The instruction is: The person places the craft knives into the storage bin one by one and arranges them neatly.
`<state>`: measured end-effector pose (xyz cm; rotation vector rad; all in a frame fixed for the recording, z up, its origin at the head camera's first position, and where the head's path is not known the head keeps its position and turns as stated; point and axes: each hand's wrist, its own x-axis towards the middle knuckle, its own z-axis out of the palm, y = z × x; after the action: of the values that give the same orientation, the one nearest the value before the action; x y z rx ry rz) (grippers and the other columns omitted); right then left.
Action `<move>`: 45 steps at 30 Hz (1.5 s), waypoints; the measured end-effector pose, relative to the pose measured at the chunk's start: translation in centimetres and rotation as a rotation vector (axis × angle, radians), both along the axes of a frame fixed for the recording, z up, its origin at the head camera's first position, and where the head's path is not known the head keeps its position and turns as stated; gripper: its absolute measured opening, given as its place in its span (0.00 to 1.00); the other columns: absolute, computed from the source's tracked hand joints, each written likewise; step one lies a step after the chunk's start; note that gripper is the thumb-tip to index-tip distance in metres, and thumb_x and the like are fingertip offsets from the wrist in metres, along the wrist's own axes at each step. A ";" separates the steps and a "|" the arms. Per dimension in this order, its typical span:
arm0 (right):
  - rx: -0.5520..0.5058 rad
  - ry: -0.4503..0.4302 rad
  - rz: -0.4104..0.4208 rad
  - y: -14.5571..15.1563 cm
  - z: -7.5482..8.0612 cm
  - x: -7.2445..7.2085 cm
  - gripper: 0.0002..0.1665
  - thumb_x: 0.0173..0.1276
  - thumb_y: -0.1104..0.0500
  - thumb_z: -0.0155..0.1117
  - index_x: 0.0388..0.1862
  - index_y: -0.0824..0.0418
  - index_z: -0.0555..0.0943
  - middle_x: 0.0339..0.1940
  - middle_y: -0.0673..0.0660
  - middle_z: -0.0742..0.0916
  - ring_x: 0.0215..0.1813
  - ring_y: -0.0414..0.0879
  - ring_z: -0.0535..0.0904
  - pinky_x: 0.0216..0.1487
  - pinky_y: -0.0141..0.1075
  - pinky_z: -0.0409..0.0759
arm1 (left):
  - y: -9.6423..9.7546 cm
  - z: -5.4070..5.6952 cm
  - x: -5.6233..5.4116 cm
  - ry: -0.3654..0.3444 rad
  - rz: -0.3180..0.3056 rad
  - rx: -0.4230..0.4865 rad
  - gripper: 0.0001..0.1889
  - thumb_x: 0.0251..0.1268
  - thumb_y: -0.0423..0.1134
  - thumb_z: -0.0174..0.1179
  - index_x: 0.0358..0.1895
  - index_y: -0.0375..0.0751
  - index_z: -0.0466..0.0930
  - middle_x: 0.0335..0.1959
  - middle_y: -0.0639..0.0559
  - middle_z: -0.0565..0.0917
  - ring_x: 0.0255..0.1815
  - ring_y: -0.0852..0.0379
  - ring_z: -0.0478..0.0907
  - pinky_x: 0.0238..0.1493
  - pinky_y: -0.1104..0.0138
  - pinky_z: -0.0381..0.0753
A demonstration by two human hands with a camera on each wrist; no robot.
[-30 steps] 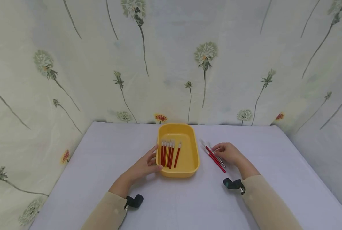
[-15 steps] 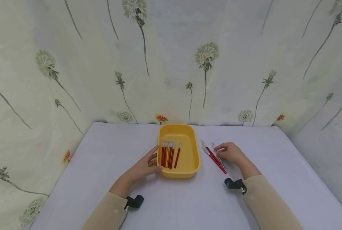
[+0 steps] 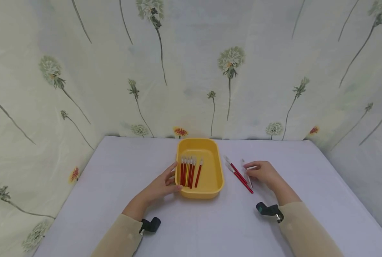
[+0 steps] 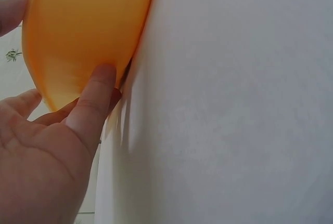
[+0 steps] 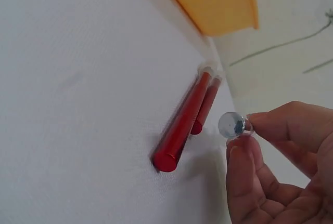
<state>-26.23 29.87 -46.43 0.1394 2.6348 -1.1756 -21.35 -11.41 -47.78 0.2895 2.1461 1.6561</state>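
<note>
The left hand (image 3: 160,185) rested against the near left wall of the yellow tray (image 3: 211,180), thumb and fingers pressed to its outside. Six red brushes (image 3: 189,172) lay side by side in the tray. The right hand (image 3: 264,172) pinched a clear-handled brush (image 5: 234,124) between thumb and fingers, just beside two red brushes (image 3: 239,175) lying together on the desk (image 3: 114,171), right of the tray.

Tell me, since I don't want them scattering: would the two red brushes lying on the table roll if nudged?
Probably. The two red brushes have round, smooth handles, so a sideways nudge would likely roll them across the flat table. They look thin and light. The right hand pinches a similar clear-handled brush easily.
</note>
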 end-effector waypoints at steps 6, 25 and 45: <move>-0.109 -0.032 -0.096 -0.5 0.9 0.8 0.24 0.71 0.57 0.66 0.63 0.63 0.79 0.59 0.67 0.82 0.47 0.48 0.84 0.53 0.42 0.84 | 0.0 0.1 0.1 -0.004 -0.002 0.008 0.50 0.63 0.46 0.71 0.82 0.62 0.45 0.78 0.44 0.60 0.75 0.42 0.63 0.71 0.47 0.65; -0.450 -0.020 -0.143 -5.8 4.6 2.0 0.27 0.74 0.58 0.62 0.69 0.64 0.73 0.64 0.69 0.78 0.58 0.56 0.82 0.52 0.35 0.83 | 0.1 0.2 0.2 -0.016 0.002 0.004 0.51 0.62 0.47 0.71 0.82 0.64 0.45 0.78 0.44 0.60 0.76 0.43 0.62 0.72 0.47 0.64; -0.518 -0.022 -0.115 -13.3 4.6 1.3 0.23 0.72 0.62 0.65 0.64 0.66 0.78 0.56 0.65 0.83 0.50 0.54 0.85 0.50 0.37 0.85 | 0.0 0.5 0.2 -0.028 0.000 0.002 0.51 0.62 0.47 0.71 0.81 0.65 0.45 0.78 0.45 0.60 0.76 0.44 0.62 0.72 0.47 0.64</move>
<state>-24.92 16.58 -41.86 0.2032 2.2358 -1.8340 -21.15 -11.45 -47.32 0.2656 2.1246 1.6523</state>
